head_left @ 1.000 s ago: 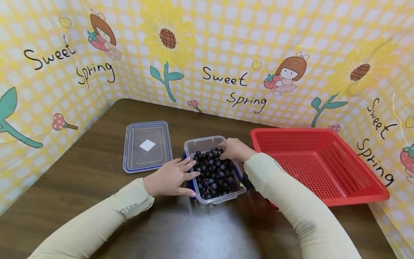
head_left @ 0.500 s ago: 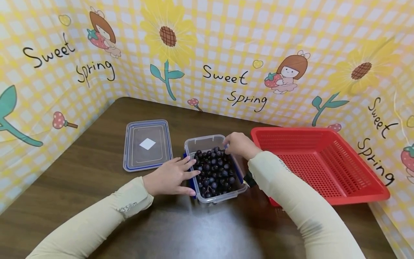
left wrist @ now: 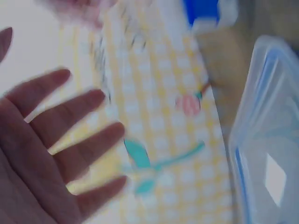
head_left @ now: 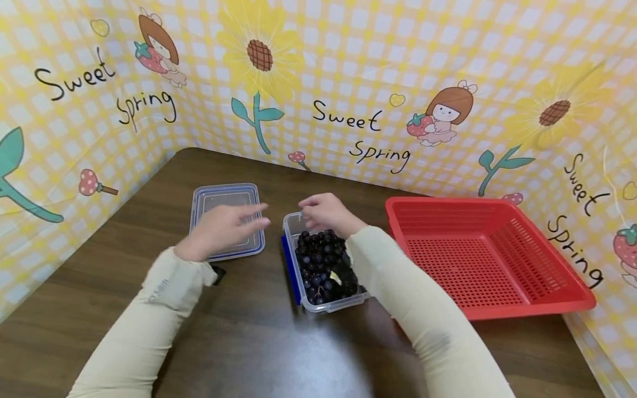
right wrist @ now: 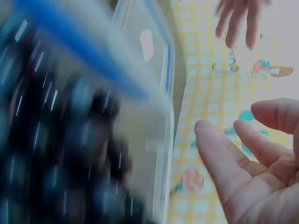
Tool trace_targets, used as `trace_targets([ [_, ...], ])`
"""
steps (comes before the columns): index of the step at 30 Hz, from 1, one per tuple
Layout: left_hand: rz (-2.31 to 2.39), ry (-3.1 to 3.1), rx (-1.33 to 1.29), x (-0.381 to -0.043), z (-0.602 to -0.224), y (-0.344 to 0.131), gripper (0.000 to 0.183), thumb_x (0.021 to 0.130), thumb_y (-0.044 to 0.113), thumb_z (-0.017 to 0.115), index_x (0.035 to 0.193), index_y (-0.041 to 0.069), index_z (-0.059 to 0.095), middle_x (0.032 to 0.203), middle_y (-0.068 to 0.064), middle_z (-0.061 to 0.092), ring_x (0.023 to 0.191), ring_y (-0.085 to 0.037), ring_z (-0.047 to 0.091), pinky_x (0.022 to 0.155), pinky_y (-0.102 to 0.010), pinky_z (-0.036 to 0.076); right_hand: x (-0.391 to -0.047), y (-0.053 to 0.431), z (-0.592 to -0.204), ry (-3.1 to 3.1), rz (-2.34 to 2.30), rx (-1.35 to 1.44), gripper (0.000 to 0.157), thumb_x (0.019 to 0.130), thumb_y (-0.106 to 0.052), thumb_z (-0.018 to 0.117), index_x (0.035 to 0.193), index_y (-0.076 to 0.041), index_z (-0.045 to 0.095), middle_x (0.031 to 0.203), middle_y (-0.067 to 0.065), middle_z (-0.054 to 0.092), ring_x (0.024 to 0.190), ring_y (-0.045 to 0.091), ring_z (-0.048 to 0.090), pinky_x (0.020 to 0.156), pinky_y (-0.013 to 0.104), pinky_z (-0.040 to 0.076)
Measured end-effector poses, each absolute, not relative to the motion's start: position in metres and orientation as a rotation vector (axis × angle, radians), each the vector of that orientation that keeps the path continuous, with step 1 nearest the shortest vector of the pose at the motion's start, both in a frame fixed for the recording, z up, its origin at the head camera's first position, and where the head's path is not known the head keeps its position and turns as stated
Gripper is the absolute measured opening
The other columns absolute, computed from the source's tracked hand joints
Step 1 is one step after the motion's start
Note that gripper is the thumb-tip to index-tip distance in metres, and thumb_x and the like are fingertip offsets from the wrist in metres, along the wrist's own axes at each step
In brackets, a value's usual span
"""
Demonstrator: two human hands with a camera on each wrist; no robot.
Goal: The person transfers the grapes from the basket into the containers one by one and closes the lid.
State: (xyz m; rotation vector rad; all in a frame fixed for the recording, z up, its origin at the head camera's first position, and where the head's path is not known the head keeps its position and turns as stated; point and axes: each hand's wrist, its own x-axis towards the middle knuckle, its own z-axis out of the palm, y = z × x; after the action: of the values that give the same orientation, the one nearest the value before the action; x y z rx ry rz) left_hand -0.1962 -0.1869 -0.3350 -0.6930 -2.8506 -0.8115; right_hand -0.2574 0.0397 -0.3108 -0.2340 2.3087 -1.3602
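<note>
A clear box with blue side clips (head_left: 291,271) stands mid-table, filled with dark grapes (head_left: 318,265) still on their stems. My right hand (head_left: 325,214) is raised over the box's far end, and in the right wrist view its fingers (right wrist: 219,149) are relaxed around nothing. Left of the box, my left hand (head_left: 221,228) hovers over the clear lid (head_left: 252,243), which lies flat on the table and is partly hidden by it. The left wrist view shows its fingers (left wrist: 88,149) spread and bare.
A large red plastic basket (head_left: 468,271) with a perforated bottom sits to the right of the box. The brown wooden table (head_left: 239,354) is bounded behind and at both sides by a yellow checked cloth (head_left: 348,50).
My left hand has left the box's left side and moved left and up over the lid. The right hand has shifted left from the box's far right corner across its far end.
</note>
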Motion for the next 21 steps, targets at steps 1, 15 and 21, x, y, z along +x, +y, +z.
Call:
trace_targets([
  [1,-0.972,-2.888,-0.571,-0.198,-0.333,-0.197,0.056,0.098,0.043,0.050,0.140,0.005,0.048,0.134,-0.020,0.053,0.118,-0.038,0.054,0.097,-0.052,0.041,-0.257,0.031,-0.311,2.264,-1.412,-0.220,0.036,0.094,-0.005,0.053,0.130,-0.001,0.058,0.110,0.022,0.065,0.088,0.027,0.066,0.080,0.035,0.055],
  [15,-2.183,-2.542,0.448,-0.205,-0.368,-0.280,0.072,0.101,0.046,0.026,0.152,0.007,-0.005,0.155,-0.013,-0.022,0.139,-0.048,-0.010,0.100,-0.073,0.017,-0.239,-0.058,-0.334,2.080,-1.551,-0.052,0.060,0.097,-0.018,0.053,0.149,-0.001,0.028,0.154,0.013,0.030,0.138,0.030,0.033,0.109,0.045,0.030],
  [21,-2.031,-2.711,0.519,-0.203,-0.372,-0.281,0.070,0.101,0.045,0.025,0.152,0.001,0.007,0.155,-0.027,-0.006,0.139,-0.049,0.007,0.089,-0.058,0.047,-0.234,-0.062,-0.358,2.139,-1.444,0.008,0.069,0.096,-0.017,0.054,0.152,-0.003,0.017,0.156,0.012,0.022,0.138,0.030,0.031,0.108,0.050,0.030],
])
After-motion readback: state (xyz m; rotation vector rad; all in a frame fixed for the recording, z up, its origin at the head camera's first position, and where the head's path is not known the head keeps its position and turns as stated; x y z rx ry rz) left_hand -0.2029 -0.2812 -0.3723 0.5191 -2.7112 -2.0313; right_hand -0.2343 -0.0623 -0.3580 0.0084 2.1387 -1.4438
